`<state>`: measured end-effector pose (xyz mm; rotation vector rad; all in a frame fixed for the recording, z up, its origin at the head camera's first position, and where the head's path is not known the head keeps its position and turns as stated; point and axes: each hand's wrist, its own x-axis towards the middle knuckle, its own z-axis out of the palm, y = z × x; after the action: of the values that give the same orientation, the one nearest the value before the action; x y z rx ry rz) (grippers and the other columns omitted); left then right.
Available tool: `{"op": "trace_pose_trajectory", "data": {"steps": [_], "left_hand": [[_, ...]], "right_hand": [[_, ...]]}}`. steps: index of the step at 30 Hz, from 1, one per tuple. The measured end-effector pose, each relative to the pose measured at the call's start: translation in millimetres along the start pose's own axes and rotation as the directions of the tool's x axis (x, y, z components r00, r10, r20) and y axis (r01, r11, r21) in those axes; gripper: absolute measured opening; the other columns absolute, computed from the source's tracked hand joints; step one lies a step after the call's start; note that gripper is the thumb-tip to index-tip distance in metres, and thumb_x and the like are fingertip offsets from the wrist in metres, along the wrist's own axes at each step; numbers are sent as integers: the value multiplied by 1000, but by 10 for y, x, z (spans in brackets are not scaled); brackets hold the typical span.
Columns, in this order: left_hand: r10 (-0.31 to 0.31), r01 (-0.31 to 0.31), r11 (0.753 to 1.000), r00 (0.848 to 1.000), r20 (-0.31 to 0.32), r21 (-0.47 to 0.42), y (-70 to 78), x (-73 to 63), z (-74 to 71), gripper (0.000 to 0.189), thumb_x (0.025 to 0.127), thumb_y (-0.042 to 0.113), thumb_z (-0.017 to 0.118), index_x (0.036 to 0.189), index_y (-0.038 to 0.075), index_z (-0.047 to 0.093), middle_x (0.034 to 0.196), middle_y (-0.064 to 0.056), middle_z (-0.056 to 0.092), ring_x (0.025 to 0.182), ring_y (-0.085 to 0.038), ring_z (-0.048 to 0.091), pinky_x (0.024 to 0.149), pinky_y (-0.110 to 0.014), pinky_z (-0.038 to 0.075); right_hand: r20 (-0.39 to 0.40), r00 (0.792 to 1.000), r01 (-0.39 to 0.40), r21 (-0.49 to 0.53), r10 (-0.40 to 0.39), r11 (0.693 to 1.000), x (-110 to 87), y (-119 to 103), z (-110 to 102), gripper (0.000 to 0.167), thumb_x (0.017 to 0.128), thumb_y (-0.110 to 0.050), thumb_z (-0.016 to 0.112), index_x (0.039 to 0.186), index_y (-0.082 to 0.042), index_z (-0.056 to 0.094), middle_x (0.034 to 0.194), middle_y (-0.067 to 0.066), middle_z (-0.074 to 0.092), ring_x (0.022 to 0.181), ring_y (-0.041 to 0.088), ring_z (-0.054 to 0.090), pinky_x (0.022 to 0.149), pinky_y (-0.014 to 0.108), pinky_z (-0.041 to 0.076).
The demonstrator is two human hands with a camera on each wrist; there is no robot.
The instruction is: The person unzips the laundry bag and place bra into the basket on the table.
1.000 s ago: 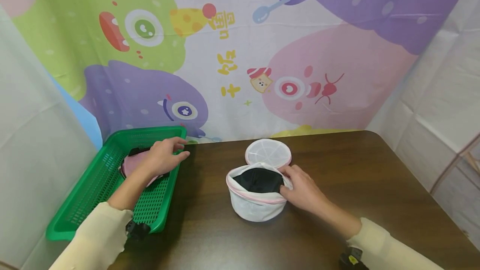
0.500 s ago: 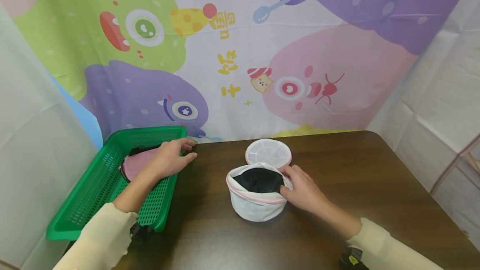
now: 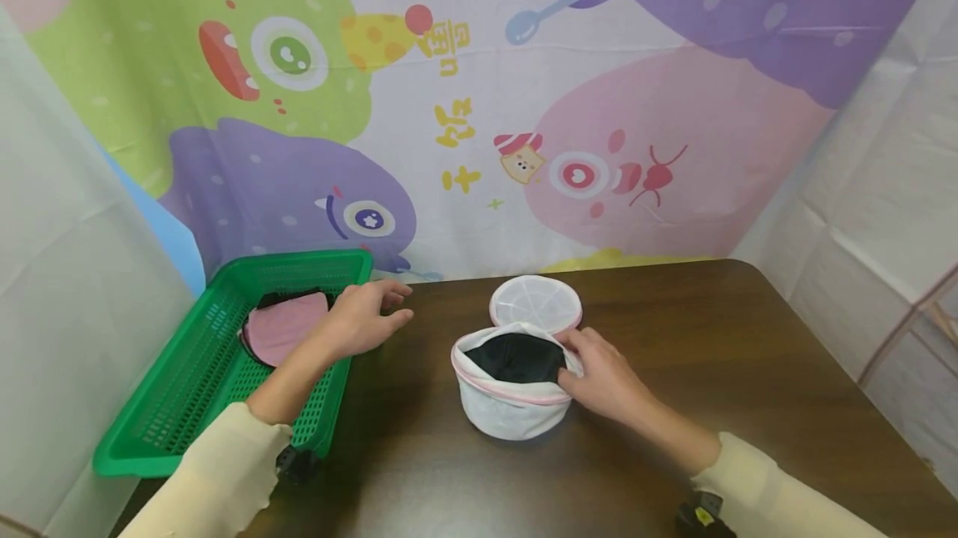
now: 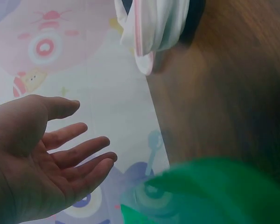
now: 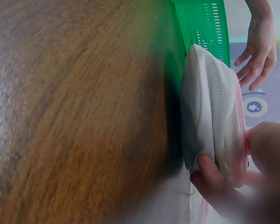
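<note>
A round white mesh laundry bag (image 3: 512, 419) with pink zipper trim stands on the table, its white lid (image 3: 535, 303) folded back toward the wall. Black fabric (image 3: 518, 357) fills the opening. My right hand (image 3: 608, 378) pinches the bag's right rim between thumb and fingers; the right wrist view shows the fingers on the mesh wall (image 5: 210, 107). Over the right edge of the green basket (image 3: 120, 466) hovers my left hand (image 3: 367, 320), fingers relaxed and apart, holding nothing. Partly behind its wrist, a pink cloth piece (image 3: 280, 328) with dark edges lies in the basket.
The brown wooden table (image 3: 688, 313) extends to the right of the bag. A cartoon-printed curtain (image 3: 479, 230) hangs along its back edge, and pale fabric (image 3: 883, 214) closes off the right side. The basket occupies the table's left end.
My left hand has drifted right from over the basket to past its right edge, uncovering more of the pink cloth. My right hand and the bag have stayed in place.
</note>
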<state>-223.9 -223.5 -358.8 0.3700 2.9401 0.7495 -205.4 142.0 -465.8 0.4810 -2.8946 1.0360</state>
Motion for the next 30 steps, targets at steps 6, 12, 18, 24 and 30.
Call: {"op": "trace_pose_trajectory", "data": {"steps": [6, 12, 18, 24, 30], "left_hand": [[10, -10, 1000, 1000, -6, 7, 66, 32, 70, 45, 112, 26, 68, 149, 1, 68, 147, -26, 75, 138, -48, 70, 114, -64, 58], [19, -19, 1000, 1000, 0, 3, 139, 35, 130, 43, 111, 25, 70, 147, 2, 69, 147, -24, 75, 140, -45, 70, 114, -62, 59], [33, -33, 999, 999, 9, -1, 176, 41, 187, 42, 111, 25, 70, 147, 4, 70, 148, -22, 75, 141, -43, 70, 116, -61, 59], [48, -48, 999, 999, 15, -6, 218, 50, 254, 42, 110, 24, 71, 147, 4, 70, 148, -20, 75, 142, -44, 69, 118, -61, 58], [46, -46, 999, 999, 15, -5, 257, 66, 322, 40, 109, 23, 71, 145, 5, 72, 146, -20, 76, 140, -43, 70, 117, -61, 58]], "right_hand": [[8, 1000, -7, 3, 7, 1000, 1, -10, -2, 41, 92, -10, 79, 132, -7, 75, 121, 13, 73, 103, 25, 65, 94, 45, 56], [-5, 1000, 8, -2, -8, 1000, 1, 5, -1, 39, 91, -10, 78, 130, -8, 76, 119, 12, 73, 102, 24, 64, 93, 44, 55], [-1, 1000, 8, 0, -8, 1000, 3, 10, 1, 40, 90, -10, 78, 130, -9, 75, 118, 11, 73, 102, 24, 64, 92, 43, 54], [5, 1000, 2, 3, -2, 1000, 4, 8, 3, 40, 91, -10, 78, 131, -8, 75, 120, 12, 73, 103, 25, 64, 93, 44, 54], [13, 1000, -14, 10, 14, 1000, 1, 0, 5, 41, 91, -10, 78, 132, -8, 75, 124, 14, 73, 106, 27, 66, 98, 49, 56]]}}
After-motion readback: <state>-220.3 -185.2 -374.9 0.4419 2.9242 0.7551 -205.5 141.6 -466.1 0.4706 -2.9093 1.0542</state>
